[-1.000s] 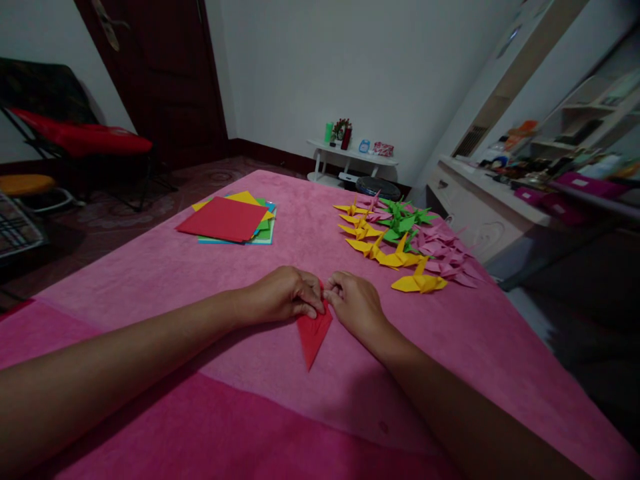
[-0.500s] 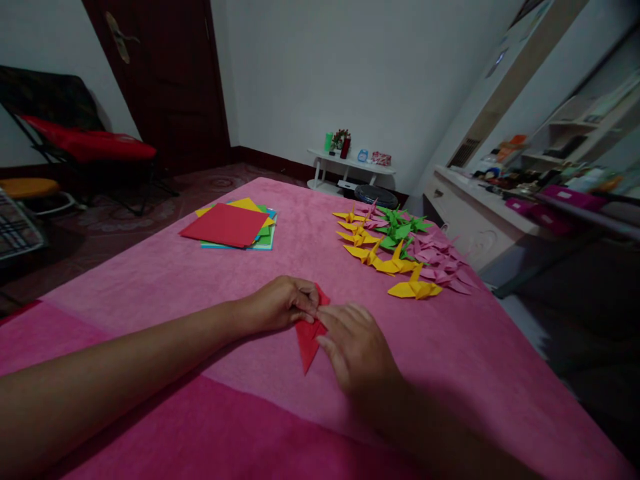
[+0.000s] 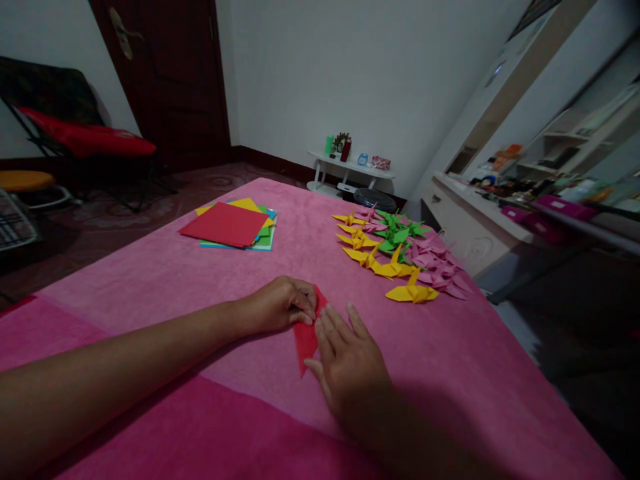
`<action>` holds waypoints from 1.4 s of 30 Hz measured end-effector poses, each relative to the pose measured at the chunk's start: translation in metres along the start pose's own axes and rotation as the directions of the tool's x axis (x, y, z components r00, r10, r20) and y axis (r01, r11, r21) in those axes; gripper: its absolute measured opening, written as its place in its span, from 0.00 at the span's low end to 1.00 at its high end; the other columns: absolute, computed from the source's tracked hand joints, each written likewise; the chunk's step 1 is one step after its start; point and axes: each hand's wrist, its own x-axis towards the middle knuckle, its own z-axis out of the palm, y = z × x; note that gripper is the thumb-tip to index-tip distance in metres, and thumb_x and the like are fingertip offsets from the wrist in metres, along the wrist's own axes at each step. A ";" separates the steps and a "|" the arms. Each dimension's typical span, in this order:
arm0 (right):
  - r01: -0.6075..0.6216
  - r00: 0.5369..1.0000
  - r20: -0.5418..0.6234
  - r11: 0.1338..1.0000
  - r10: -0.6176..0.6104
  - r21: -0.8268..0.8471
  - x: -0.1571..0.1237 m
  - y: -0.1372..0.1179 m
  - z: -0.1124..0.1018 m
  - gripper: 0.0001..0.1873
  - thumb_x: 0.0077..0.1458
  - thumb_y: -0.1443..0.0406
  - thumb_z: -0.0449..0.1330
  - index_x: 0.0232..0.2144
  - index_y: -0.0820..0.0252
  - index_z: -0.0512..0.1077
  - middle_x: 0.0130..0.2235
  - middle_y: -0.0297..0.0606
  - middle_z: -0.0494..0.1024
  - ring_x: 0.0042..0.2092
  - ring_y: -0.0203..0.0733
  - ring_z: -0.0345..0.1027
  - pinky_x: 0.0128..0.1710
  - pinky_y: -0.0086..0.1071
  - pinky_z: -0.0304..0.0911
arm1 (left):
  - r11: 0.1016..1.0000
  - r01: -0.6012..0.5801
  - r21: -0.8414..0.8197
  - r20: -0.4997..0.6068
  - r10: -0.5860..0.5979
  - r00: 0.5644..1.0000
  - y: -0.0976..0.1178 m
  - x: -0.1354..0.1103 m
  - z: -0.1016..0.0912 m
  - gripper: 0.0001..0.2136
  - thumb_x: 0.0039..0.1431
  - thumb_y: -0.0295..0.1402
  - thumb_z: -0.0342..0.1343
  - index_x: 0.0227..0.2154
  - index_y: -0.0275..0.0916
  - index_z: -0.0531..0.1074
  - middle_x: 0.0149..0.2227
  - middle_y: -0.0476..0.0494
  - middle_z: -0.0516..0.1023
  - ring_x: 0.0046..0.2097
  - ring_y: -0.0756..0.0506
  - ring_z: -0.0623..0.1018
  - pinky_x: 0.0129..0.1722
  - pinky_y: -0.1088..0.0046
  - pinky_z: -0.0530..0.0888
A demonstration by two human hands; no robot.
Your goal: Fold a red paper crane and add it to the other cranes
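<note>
A folded red origami paper, pointed at its near end, lies on the pink cloth between my hands. My left hand pinches its left edge near the upper part, with the fingers curled. Flat against the right side of the paper rests my right hand, fingers stretched out and thumb apart near the lower tip. The fingers of both hands hide part of the paper's middle.
To the left lies a stack of coloured paper squares, a red sheet on top. Several folded paper cranes stand at the right: yellow cranes, green cranes and pink cranes. The pink cloth covers the surface.
My right hand has moved slightly down and flattened, its fingers now spread along the paper's right side. My left hand keeps its pinch in the same place.
</note>
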 end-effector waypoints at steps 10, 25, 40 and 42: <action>0.129 0.987 -0.115 0.972 -0.108 0.198 -0.015 -0.010 -0.007 0.18 0.54 0.63 0.57 0.45 0.68 0.72 0.48 0.51 0.74 0.50 0.50 0.67 0.59 0.46 0.52 | 0.989 0.062 -0.135 0.071 -0.053 0.996 0.002 0.009 -0.009 0.06 0.54 0.30 0.56 0.26 0.35 0.77 0.28 0.43 0.74 0.31 0.51 0.73 0.34 0.78 0.68; 0.223 0.972 -0.106 0.968 -0.211 0.114 -0.005 -0.012 -0.009 0.16 0.57 0.64 0.52 0.40 0.71 0.72 0.40 0.52 0.77 0.44 0.49 0.69 0.54 0.44 0.56 | 0.805 0.487 0.339 -0.160 -0.460 0.873 -0.022 0.024 -0.018 0.15 0.47 0.47 0.59 0.25 0.38 0.72 0.25 0.50 0.74 0.26 0.51 0.69 0.24 0.76 0.53; -0.350 0.857 -0.135 0.754 0.498 0.555 0.018 0.028 -0.004 0.10 0.52 0.68 0.53 0.35 0.60 0.73 0.35 0.37 0.76 0.35 0.36 0.69 0.35 0.28 0.60 | 0.783 0.595 0.181 -0.133 -0.580 0.803 0.003 0.011 -0.019 0.21 0.29 0.47 0.66 0.25 0.39 0.71 0.24 0.51 0.72 0.25 0.50 0.69 0.23 0.78 0.57; -0.454 0.778 -0.100 0.666 0.620 0.591 0.025 0.041 0.004 0.18 0.46 0.67 0.59 0.42 0.63 0.70 0.41 0.42 0.75 0.37 0.38 0.69 0.35 0.29 0.61 | 0.781 0.608 0.144 -0.128 -0.594 0.794 0.000 0.009 -0.016 0.21 0.29 0.46 0.66 0.25 0.38 0.71 0.23 0.51 0.72 0.26 0.50 0.69 0.24 0.78 0.58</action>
